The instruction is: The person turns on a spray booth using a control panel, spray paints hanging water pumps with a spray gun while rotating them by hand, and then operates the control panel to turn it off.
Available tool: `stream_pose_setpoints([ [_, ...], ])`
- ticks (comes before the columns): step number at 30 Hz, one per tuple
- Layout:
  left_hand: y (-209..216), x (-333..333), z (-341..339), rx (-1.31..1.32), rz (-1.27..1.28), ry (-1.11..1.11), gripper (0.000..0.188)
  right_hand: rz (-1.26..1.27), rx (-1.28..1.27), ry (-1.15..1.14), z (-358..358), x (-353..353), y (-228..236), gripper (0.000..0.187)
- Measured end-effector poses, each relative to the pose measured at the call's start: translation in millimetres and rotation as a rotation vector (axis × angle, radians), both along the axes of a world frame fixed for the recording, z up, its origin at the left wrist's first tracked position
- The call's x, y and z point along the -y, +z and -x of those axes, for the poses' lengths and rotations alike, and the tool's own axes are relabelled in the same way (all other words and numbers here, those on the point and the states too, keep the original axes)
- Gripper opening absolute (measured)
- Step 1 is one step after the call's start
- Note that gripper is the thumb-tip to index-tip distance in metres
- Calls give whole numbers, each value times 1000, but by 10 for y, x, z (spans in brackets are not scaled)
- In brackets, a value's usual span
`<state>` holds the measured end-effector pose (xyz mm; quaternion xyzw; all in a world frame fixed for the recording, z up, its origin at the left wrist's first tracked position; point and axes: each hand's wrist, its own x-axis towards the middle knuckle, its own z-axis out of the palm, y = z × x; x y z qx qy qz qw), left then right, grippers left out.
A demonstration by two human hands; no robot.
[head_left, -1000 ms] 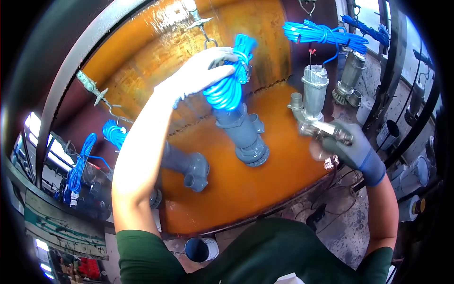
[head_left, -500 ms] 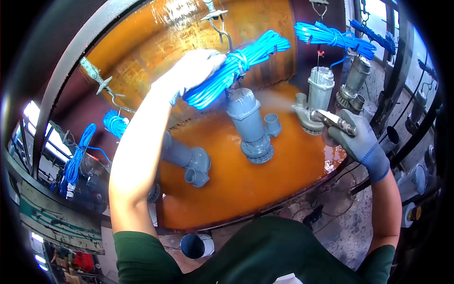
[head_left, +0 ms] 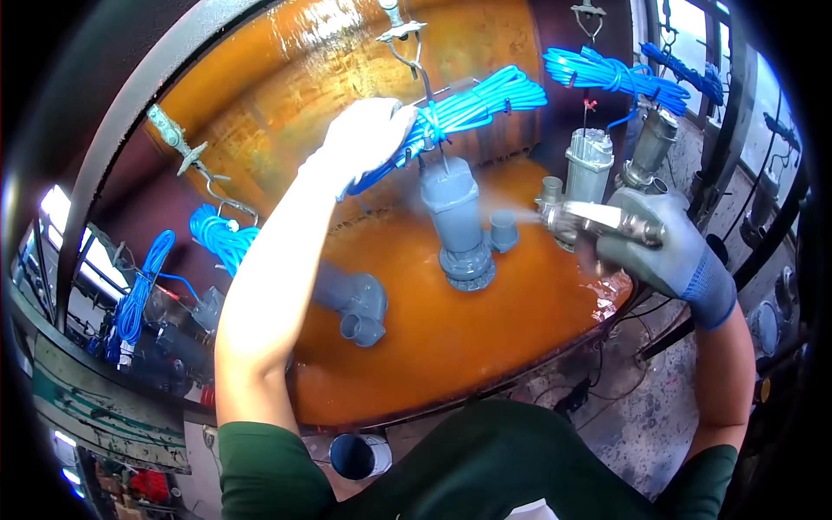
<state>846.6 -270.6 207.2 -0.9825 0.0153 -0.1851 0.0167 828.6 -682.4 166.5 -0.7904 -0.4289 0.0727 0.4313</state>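
Observation:
My gloved left hand (head_left: pixel 371 139) is closed round the near end of a coiled blue cable (head_left: pixel 481 106), which hangs from a hook above a grey pump (head_left: pixel 453 212). In my gloved right hand (head_left: pixel 659 238) is a metal spray gun (head_left: pixel 602 217), its nozzle pointing left. A pale mist runs from the nozzle to the pump's upper body. The pump hangs upright, with a short side outlet facing right. Left of it, partly behind my left arm, is another grey pump (head_left: pixel 364 303). An unevenly coated silver pump (head_left: pixel 589 165) hangs beyond the spray gun.
Orange liquid (head_left: pixel 416 373) covers the booth floor, and an orange wet wall (head_left: pixel 347 69) stands behind. More blue cable coils (head_left: pixel 615 74) hang from overhead hooks on both sides. A bucket (head_left: pixel 360 455) stands near my body. A dark curved frame (head_left: pixel 113 143) arches at left.
The spray gun now points more directly left, and its mist meets the pump's upper body. My left hand has shifted slightly right with the cable, and the pump has turned a little.

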Motion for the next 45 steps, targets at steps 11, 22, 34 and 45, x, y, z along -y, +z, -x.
stream_pose_setpoints([
  [11,-231,-194,-155,178,313,23,36,118,64,44,-250,160,-200,19],
  [22,-71,-599,-323,308,384,-30,26,77,21,-19,-254,441,-413,25],
  [34,-589,154,-251,406,522,-478,28,-93,-61,-35,-82,373,-761,25],
  [45,-646,-85,-262,338,622,-503,30,-213,-93,-284,38,395,-870,21],
])
